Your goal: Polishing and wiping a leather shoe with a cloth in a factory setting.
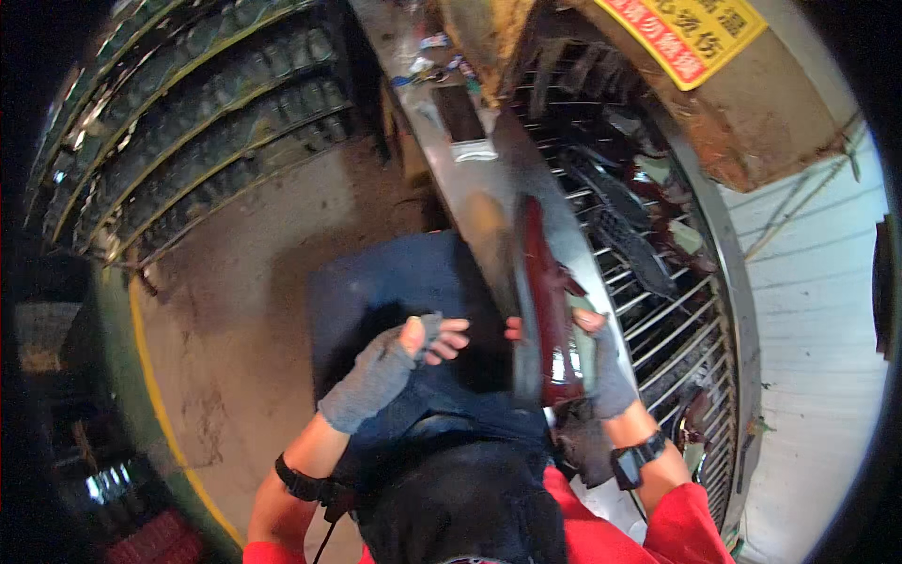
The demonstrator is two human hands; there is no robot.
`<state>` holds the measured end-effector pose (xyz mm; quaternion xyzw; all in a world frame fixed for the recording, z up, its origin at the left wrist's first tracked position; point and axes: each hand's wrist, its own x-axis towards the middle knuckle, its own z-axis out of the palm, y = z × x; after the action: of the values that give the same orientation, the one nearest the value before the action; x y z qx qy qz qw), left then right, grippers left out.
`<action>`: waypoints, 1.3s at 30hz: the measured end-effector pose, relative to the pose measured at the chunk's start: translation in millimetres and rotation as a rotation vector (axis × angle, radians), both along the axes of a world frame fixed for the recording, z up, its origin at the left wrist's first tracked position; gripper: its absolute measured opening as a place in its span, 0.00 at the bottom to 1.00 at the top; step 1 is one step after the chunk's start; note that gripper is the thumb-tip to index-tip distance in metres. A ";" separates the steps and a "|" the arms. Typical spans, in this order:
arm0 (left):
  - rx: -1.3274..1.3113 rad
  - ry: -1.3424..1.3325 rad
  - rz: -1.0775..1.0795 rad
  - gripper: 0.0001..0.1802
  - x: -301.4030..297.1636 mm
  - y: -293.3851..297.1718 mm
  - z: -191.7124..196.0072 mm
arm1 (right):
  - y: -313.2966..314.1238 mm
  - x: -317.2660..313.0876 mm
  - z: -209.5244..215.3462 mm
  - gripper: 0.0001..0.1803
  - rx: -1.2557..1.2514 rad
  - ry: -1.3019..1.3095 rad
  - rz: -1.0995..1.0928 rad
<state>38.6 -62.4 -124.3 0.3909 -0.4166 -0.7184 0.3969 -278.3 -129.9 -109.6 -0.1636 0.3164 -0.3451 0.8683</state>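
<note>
My hands: two, the left hand (413, 343) and right hand (601, 362), each in a grey fingerless glove
Dark red glossy moulded piece (545, 301): one, between my hands
Wrist bands: two black ones, one on each forearm
Wire rack (658, 310): one, at my right
Yellow warning sign (691, 33): one

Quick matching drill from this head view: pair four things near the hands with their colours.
Things:
1. Fingerless glove on the left hand
2. Glossy moulded part held by the right hand
3. Wrist strap on the right forearm
4. Sleeve at the right elbow

Colours:
A. red
B. grey
C. black
D. dark maroon

Pairs: 1-B, 2-D, 3-C, 4-A
</note>
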 end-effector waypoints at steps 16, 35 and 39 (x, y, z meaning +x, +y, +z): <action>0.041 -0.294 0.244 0.16 -15.1 -10.2 -42.7 | -31.1 -211.0 -10.8 0.48 -1.130 1.762 0.202; 0.175 0.061 0.204 0.23 -63.2 -36.6 -4.0 | -72.0 -30.8 63.2 0.46 -1.760 1.044 0.493; 0.116 -0.124 0.385 0.17 -58.6 -20.1 -1.0 | -135.1 -147.0 -27.2 0.41 -0.665 1.068 -0.145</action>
<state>-20.0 -82.5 -125.3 0.5292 -0.3156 -0.6265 0.4773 -425.2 -265.0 -136.8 -0.5526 0.5923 -0.3539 0.4676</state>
